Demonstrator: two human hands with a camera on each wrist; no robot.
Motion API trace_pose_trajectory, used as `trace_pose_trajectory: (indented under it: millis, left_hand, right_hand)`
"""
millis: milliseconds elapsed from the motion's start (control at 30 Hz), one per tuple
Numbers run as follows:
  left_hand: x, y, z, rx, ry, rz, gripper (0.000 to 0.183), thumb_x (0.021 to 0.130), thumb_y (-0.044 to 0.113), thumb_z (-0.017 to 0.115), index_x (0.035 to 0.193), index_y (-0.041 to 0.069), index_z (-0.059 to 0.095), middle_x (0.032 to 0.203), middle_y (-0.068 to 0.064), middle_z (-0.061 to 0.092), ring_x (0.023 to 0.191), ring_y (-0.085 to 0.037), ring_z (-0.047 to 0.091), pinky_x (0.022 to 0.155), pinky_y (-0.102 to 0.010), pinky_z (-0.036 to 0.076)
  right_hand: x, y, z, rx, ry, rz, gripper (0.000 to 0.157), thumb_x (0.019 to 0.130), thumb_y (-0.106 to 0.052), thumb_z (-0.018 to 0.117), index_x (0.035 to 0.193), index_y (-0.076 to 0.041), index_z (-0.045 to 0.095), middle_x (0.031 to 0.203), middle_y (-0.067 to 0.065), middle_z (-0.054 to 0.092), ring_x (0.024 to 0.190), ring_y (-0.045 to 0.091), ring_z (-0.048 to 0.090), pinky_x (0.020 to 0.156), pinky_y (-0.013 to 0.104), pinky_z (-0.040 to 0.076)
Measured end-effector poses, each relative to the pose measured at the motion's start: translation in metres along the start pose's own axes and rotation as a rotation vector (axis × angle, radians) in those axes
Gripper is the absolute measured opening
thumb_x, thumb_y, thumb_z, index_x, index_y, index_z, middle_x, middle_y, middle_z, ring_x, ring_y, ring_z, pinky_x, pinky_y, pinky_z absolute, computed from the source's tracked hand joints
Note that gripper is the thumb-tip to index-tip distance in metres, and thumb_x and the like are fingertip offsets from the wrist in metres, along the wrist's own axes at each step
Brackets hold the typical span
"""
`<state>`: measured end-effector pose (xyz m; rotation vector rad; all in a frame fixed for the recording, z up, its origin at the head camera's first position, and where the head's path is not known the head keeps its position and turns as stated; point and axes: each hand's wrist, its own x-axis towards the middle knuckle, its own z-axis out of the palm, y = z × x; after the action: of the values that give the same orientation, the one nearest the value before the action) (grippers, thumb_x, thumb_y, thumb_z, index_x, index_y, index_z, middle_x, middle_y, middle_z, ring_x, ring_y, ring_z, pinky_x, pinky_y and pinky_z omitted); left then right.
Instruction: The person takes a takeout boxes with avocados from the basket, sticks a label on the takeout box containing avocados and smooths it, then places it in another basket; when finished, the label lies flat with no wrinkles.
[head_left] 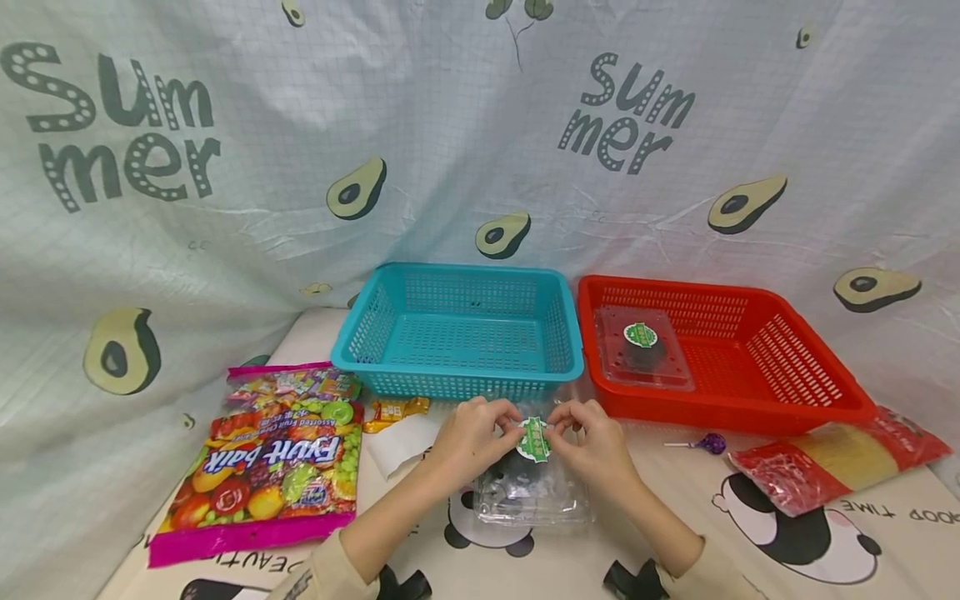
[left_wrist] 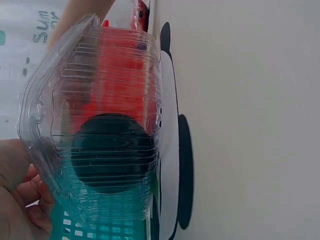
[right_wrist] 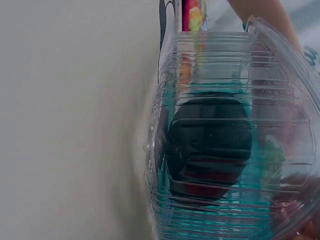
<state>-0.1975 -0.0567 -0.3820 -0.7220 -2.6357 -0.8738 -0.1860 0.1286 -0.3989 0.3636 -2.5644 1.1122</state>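
Observation:
A clear plastic clamshell box [head_left: 534, 505] sits on the table in front of the teal basket. Inside it is a round, dark fruit-like thing [left_wrist: 114, 152], seen through the ribbed side in both wrist views. Above the box lid, a round green-and-white sticker [head_left: 534, 440] is stretched between both hands. My left hand [head_left: 476, 433] pinches its left edge between thumb and index finger. From the other side, my right hand [head_left: 592, 443] pinches the right edge. In the left wrist view, curled fingers [left_wrist: 37, 197] show beside the box rim.
Behind the box stands a teal basket [head_left: 457, 375]; a red basket [head_left: 750, 417] to its right holds a similar stickered box [head_left: 611, 367]. At left lie a fruit candy bag [head_left: 270, 454], an orange packet [head_left: 397, 410] and white paper [head_left: 405, 442]. A lollipop [head_left: 712, 443] and red-yellow packet [head_left: 847, 458] lie right.

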Motion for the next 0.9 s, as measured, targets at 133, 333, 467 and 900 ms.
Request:
trace_pose_trajectory:
  millis: [133, 333, 467, 900]
  left_hand:
    - [-0.001, 0.0, 0.001, 0.034, 0.02, 0.019, 0.007, 0.077, 0.025, 0.067, 0.08, 0.019, 0.066, 0.064, 0.013, 0.058, 0.058, -0.002, 0.042, 0.047, -0.015, 0.032]
    - [-0.001, 0.0, 0.002, 0.098, 0.063, 0.073, 0.007, 0.076, 0.025, 0.068, 0.077, 0.019, 0.066, 0.062, 0.013, 0.058, 0.056, -0.002, 0.04, 0.047, -0.014, 0.03]
    - [0.0, -0.001, 0.003, 0.142, 0.093, 0.114, 0.005, 0.075, 0.024, 0.069, 0.075, 0.019, 0.067, 0.062, 0.014, 0.059, 0.058, -0.003, 0.044, 0.049, -0.014, 0.032]
    - [-0.022, -0.011, -0.005, 0.192, -0.122, 0.479, 0.04, 0.089, 0.044, 0.044, 0.119, 0.019, 0.057, 0.123, 0.003, 0.054, 0.121, -0.017, 0.04, 0.088, -0.037, 0.038]
  right_hand:
    - [-0.001, -0.001, 0.002, -0.027, 0.005, -0.006, 0.017, 0.071, -0.013, 0.073, 0.078, -0.021, 0.06, 0.072, -0.01, 0.05, 0.071, 0.018, 0.047, 0.055, 0.019, 0.039]
    - [-0.001, -0.001, 0.003, -0.057, 0.02, -0.049, 0.018, 0.069, -0.013, 0.074, 0.073, -0.023, 0.06, 0.069, -0.014, 0.05, 0.071, 0.017, 0.044, 0.054, 0.02, 0.037]
    - [0.0, 0.0, 0.003, -0.071, 0.02, -0.058, 0.018, 0.069, -0.013, 0.075, 0.073, -0.024, 0.061, 0.071, -0.014, 0.053, 0.073, 0.014, 0.043, 0.056, 0.021, 0.037]
    - [-0.016, 0.009, -0.01, -0.123, -0.128, -0.42, 0.028, 0.079, -0.024, 0.065, 0.106, -0.019, 0.064, 0.112, -0.008, 0.057, 0.108, 0.01, 0.043, 0.085, 0.042, 0.043]
